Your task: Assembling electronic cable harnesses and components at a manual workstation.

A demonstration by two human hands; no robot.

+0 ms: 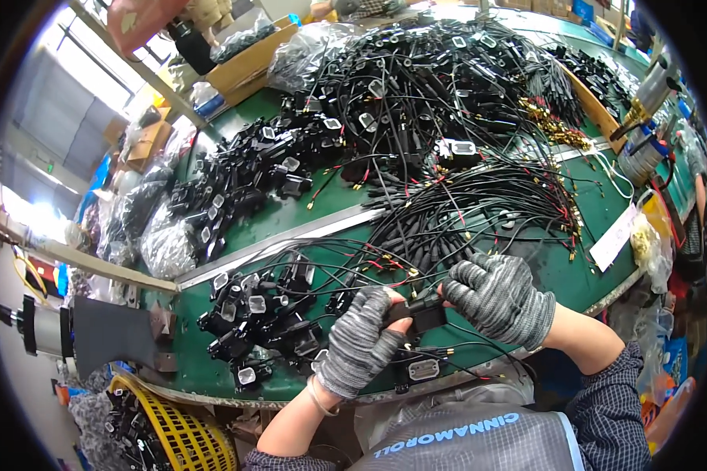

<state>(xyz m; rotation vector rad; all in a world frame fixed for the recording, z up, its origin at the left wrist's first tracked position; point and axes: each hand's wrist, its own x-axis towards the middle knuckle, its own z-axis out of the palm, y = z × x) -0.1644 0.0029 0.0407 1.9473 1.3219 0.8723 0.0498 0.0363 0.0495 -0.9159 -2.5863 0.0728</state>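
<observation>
Both of my hands wear grey striped fingerless gloves and meet near the table's front edge. My left hand grips a small black plastic housing between thumb and fingers. Close against the housing's right end, my right hand is closed in a pinch; what its fingertips hold is hidden, perhaps a cable end. Just below lies another black housing with a pale rectangular window and thin leads. To the left of my left hand, several black housings with cables lie in a loose pile on the green tabletop.
Beyond my hands spreads a bundle of black cables with red and gold tips. A metal strip crosses the table. Behind it rises a large heap of black parts. A yellow basket stands lower left; a solder-like wire spool stands right.
</observation>
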